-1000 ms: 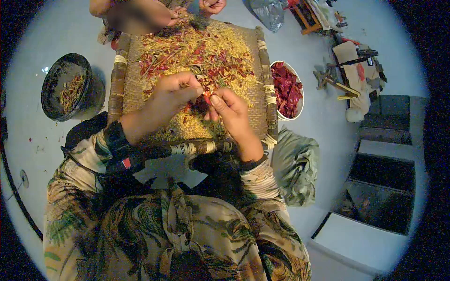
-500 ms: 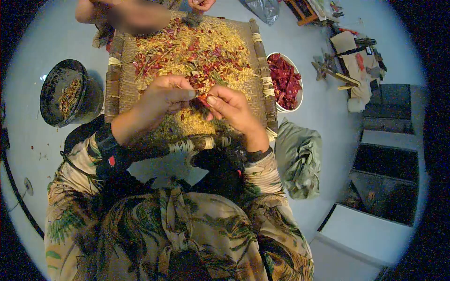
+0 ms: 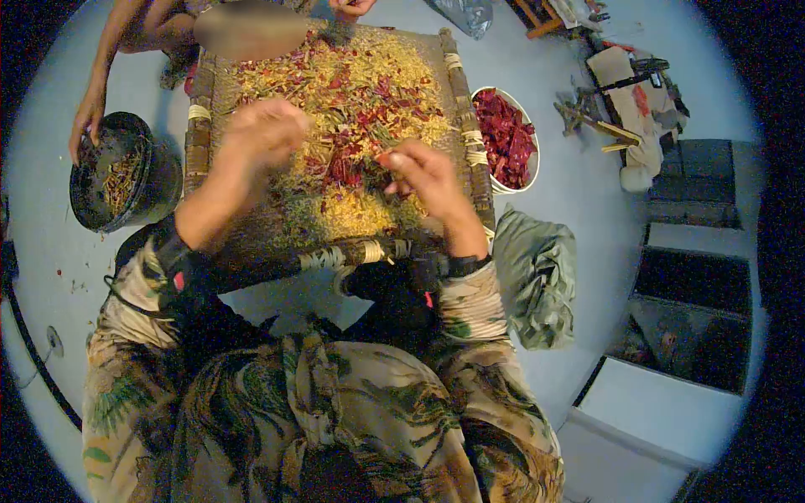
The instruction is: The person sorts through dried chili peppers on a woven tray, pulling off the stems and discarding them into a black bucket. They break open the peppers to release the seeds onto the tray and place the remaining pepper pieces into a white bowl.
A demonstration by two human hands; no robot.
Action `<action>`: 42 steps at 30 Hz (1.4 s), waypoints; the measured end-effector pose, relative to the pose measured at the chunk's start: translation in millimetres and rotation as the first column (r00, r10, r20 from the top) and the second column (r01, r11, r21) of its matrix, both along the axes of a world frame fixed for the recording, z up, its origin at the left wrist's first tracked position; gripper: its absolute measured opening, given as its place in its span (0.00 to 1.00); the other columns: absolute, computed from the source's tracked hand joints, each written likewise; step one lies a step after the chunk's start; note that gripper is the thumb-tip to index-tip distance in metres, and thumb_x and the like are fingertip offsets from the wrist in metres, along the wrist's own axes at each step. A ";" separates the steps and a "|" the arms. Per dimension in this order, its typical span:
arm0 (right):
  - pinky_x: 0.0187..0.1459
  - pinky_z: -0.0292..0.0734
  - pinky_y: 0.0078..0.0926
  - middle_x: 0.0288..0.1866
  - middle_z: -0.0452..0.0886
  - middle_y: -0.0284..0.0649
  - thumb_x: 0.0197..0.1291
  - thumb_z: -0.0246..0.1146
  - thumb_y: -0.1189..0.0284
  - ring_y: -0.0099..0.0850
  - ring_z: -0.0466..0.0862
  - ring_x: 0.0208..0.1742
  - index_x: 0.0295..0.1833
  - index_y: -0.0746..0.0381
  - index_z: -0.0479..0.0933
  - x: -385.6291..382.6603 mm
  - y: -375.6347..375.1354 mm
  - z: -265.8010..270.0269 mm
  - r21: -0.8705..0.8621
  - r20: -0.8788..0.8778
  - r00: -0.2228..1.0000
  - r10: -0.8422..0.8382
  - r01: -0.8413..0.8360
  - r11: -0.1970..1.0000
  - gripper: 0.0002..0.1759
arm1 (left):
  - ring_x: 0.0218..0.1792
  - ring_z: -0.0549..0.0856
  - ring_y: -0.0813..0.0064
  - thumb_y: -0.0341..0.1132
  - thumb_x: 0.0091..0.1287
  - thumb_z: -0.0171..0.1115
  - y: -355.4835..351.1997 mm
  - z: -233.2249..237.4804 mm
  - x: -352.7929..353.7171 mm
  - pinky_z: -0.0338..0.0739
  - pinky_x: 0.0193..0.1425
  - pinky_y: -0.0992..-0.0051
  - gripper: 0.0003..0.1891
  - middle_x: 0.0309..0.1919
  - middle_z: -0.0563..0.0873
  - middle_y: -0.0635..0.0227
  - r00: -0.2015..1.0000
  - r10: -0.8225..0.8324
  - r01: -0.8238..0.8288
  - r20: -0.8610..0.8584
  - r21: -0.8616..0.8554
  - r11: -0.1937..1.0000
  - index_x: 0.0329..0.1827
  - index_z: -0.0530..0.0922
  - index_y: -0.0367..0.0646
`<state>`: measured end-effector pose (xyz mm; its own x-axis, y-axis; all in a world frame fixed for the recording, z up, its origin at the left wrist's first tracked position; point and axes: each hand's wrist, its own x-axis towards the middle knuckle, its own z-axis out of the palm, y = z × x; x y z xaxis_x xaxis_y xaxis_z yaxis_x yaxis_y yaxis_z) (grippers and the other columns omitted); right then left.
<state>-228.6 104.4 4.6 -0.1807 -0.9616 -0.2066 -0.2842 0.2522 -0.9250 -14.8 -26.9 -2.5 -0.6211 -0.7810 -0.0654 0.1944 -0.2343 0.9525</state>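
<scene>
A woven tray (image 3: 457, 92) with a wooden frame lies in front of me, strewn with yellow seeds (image 3: 360, 211) and dried red chili pieces (image 3: 345, 166). My right hand (image 3: 422, 178) is over its right half, thumb and fingers pinching a dried red chili (image 3: 384, 158). Over the left half is my left hand (image 3: 264, 134), raised apart from the right and smeared by motion. Its fingers look curled together; I cannot tell what is in them.
A white bucket (image 3: 537, 159) of dried chili skins stands right of the tray. To the left is a black bucket (image 3: 172, 180) holding stems, with another person's hand (image 3: 86, 126) at its rim. A grey-green cloth bag (image 3: 537, 281) lies at the right.
My hands have come apart: the left moved up and left, the right slightly right with the chili. The other person's arm has reached to the black bucket.
</scene>
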 end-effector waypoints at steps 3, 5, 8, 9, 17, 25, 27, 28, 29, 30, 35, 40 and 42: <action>0.31 0.78 0.23 0.23 0.68 0.30 0.65 0.55 0.68 0.18 0.67 0.20 0.38 0.65 0.73 -6.7 -4.2 -5.0 -0.163 0.301 0.954 -0.006 0.058 0.985 0.10 | 0.15 0.62 0.89 0.33 0.63 0.58 -16.9 -18.1 2.4 0.53 0.18 0.84 0.04 0.19 0.73 0.78 0.976 -0.212 0.209 0.042 0.073 0.975 0.31 0.75 0.46; 0.31 0.77 0.21 0.23 0.69 0.29 0.65 0.55 0.68 0.17 0.69 0.21 0.39 0.65 0.73 2.6 -7.9 -6.3 -0.155 0.221 0.975 0.015 0.020 0.988 0.10 | 0.15 0.62 0.89 0.34 0.63 0.57 -10.1 -23.1 -1.7 0.53 0.18 0.84 0.05 0.21 0.74 0.76 0.966 -0.250 0.256 -0.062 0.125 0.958 0.31 0.74 0.44; 0.30 0.75 0.18 0.25 0.71 0.29 0.65 0.56 0.68 0.16 0.71 0.23 0.41 0.65 0.74 12.5 -8.7 -5.5 -0.154 0.179 0.981 0.069 -0.041 0.987 0.10 | 0.14 0.62 0.89 0.33 0.63 0.56 -4.8 -6.0 -7.5 0.54 0.18 0.84 0.04 0.23 0.76 0.74 0.957 -0.276 0.289 -0.092 0.180 0.940 0.32 0.73 0.44; 0.30 0.74 0.17 0.27 0.74 0.29 0.64 0.56 0.69 0.17 0.72 0.25 0.41 0.65 0.75 13.7 -9.2 -5.3 -0.141 0.174 0.983 0.063 -0.038 0.989 0.10 | 0.14 0.62 0.89 0.32 0.63 0.56 -2.2 -7.0 -9.2 0.53 0.17 0.84 0.04 0.23 0.76 0.74 0.953 -0.291 0.302 -0.087 0.187 0.935 0.32 0.73 0.44; 0.32 0.72 0.20 0.32 0.80 0.33 0.62 0.58 0.70 0.22 0.77 0.30 0.42 0.65 0.77 23.1 -6.0 1.4 -0.138 0.016 1.000 0.025 -0.023 0.990 0.09 | 0.15 0.64 0.88 0.31 0.62 0.56 0.3 -16.0 -11.6 0.55 0.17 0.84 0.02 0.24 0.77 0.73 0.919 -0.373 0.394 -0.130 0.229 0.890 0.35 0.74 0.44; 0.38 0.75 0.33 0.34 0.80 0.45 0.59 0.59 0.71 0.43 0.80 0.37 0.38 0.64 0.77 29.0 -9.6 0.3 -0.307 -0.487 0.871 0.058 -0.234 0.923 0.08 | 0.29 0.72 0.88 0.33 0.64 0.59 18.7 -12.4 -18.4 0.67 0.31 0.83 0.05 0.25 0.76 0.78 0.938 -0.313 0.332 0.149 -0.129 0.934 0.34 0.75 0.42; 0.39 0.75 0.34 0.34 0.80 0.45 0.58 0.59 0.71 0.44 0.80 0.37 0.38 0.64 0.77 32.1 -9.8 0.5 -0.307 -0.547 0.835 0.059 -0.265 0.914 0.08 | 0.28 0.72 0.88 0.32 0.63 0.59 18.4 -21.2 -20.5 0.67 0.31 0.83 0.04 0.25 0.76 0.77 0.949 -0.292 0.310 0.120 -0.170 0.935 0.33 0.75 0.42; 0.39 0.75 0.35 0.34 0.80 0.45 0.58 0.59 0.70 0.44 0.80 0.38 0.38 0.64 0.77 33.2 -10.0 -2.1 -0.311 -0.583 0.811 0.051 -0.281 0.908 0.08 | 0.28 0.72 0.87 0.31 0.63 0.60 18.2 -26.1 -21.7 0.67 0.31 0.82 0.04 0.25 0.76 0.77 0.953 -0.283 0.298 0.105 -0.191 0.935 0.33 0.75 0.42; 0.39 0.75 0.35 0.34 0.80 0.45 0.58 0.59 0.70 0.44 0.80 0.38 0.38 0.64 0.77 34.4 -10.3 -3.6 -0.313 -0.618 0.785 0.042 -0.296 0.902 0.08 | 0.28 0.73 0.87 0.31 0.63 0.60 17.7 -30.9 -21.9 0.67 0.31 0.82 0.04 0.25 0.76 0.77 0.955 -0.275 0.292 0.109 -0.204 0.934 0.33 0.75 0.41; 0.39 0.75 0.36 0.35 0.80 0.45 0.58 0.59 0.70 0.44 0.80 0.38 0.38 0.64 0.77 35.9 -10.0 -3.4 -0.311 -0.618 0.785 0.040 -0.291 0.905 0.08 | 0.28 0.73 0.87 0.31 0.63 0.60 17.4 -32.0 -21.7 0.68 0.31 0.82 0.04 0.25 0.76 0.77 0.957 -0.268 0.287 0.113 -0.218 0.933 0.32 0.75 0.41; 0.36 0.74 0.33 0.33 0.78 0.46 0.56 0.62 0.75 0.43 0.79 0.34 0.38 0.65 0.76 38.4 -9.1 -7.5 -0.350 -0.630 0.777 0.004 -0.288 0.891 0.06 | 0.28 0.73 0.86 0.30 0.62 0.60 19.4 -31.9 -20.5 0.67 0.30 0.82 0.04 0.24 0.76 0.76 0.961 -0.217 0.261 0.170 -0.304 0.916 0.31 0.75 0.40; 0.34 0.74 0.34 0.32 0.78 0.46 0.55 0.62 0.76 0.45 0.79 0.33 0.37 0.65 0.76 41.3 -9.2 -10.3 -0.354 -0.660 0.751 -0.007 -0.303 0.884 0.06 | 0.27 0.73 0.86 0.29 0.61 0.60 18.2 -35.2 -21.3 0.67 0.28 0.80 0.04 0.23 0.76 0.75 0.956 -0.193 0.264 0.221 -0.359 0.895 0.30 0.75 0.40; 0.33 0.74 0.34 0.31 0.78 0.47 0.54 0.62 0.76 0.45 0.79 0.32 0.36 0.66 0.76 42.0 -8.9 -11.9 -0.354 -0.679 0.734 -0.011 -0.314 0.881 0.05 | 0.26 0.72 0.86 0.29 0.60 0.59 17.9 -38.6 -22.5 0.67 0.28 0.80 0.04 0.23 0.76 0.75 0.962 -0.188 0.249 0.198 -0.350 0.903 0.30 0.74 0.40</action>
<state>-186.5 95.4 -7.3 0.0452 -0.9428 0.3302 -0.8448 -0.2125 -0.4910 -37.3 -9.0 -41.2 -0.7843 -0.6137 0.0903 0.0207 0.1196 0.9926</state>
